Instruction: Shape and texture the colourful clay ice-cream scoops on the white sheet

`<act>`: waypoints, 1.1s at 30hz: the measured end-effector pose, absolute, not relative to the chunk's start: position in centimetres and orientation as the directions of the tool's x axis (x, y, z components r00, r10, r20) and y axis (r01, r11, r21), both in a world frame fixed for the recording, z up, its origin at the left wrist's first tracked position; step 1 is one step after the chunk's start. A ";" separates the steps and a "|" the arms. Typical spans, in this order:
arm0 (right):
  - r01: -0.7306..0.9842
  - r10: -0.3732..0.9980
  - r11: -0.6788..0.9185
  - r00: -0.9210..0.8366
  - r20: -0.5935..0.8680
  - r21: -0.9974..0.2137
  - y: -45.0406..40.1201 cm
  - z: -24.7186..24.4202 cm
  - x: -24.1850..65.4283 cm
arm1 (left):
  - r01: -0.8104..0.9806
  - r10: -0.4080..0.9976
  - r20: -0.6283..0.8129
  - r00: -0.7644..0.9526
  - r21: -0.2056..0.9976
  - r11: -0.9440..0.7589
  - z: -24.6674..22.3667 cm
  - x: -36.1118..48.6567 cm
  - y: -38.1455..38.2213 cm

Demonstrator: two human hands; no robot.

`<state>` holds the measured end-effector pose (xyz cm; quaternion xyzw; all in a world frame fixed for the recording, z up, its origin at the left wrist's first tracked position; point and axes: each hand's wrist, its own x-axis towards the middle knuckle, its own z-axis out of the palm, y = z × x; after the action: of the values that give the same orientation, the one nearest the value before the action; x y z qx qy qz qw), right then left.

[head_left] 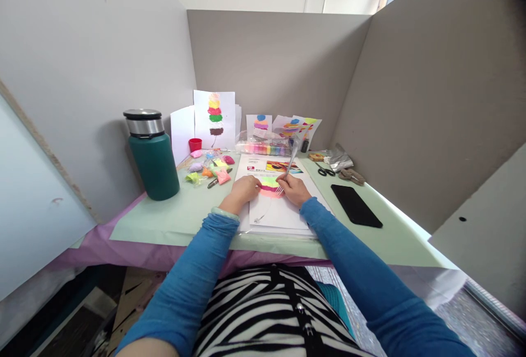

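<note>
White sheet (283, 218) with coloured bands lies flat at the centre of the frame, on other papers on the pale green table cover (184, 225). On it I can see a yellow-green band (270, 180), a dark red band (269, 188) and, lowest, a coral band (269, 195). Near the lower edge of the sheet there is one small dark drawing.

With the right hand (296, 190) I see a metal fork (292, 161) pinched between thumb and fingers; its handle leans up, and its tines are at the right part of the bands. The left hand (245, 189) has its fingers gathered together, with the tips at the left end of the bands; whether they pinch something, I cannot tell.

To the left of the sheet are small packets (223, 176) of many colours, with a red cup (195, 144) just behind them. A green bottle (154, 166) stands upright at the left of the frame. Behind the sheet lies a clear pack (267, 149) with a row of colours, and a picture of stacked colours (214, 116) stands upright, upper left of it. At the right I see black-handled scissors (325, 171) and a black phone (356, 206), lying flat.
</note>
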<state>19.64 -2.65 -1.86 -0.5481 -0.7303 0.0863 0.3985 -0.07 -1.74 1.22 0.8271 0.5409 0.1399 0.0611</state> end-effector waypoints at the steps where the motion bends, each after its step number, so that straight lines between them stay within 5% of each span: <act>1: 0.731 0.868 0.392 -0.093 0.487 -0.559 -2.6 -1.9 19.7 | 0.878 0.912 0.164 0.376 0.252 -0.407 1.2 -0.1 -1.7; 33: 0.749 0.858 0.436 -0.178 0.483 -0.498 -2.8 -1.8 19.7 | 0.877 0.908 0.172 0.382 0.241 -0.414 1.2 -0.2 -1.7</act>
<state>19.69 -2.76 -1.76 -0.5258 -0.7640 0.0739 0.3666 -0.17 -1.68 1.15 0.8293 0.5383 0.1395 0.0550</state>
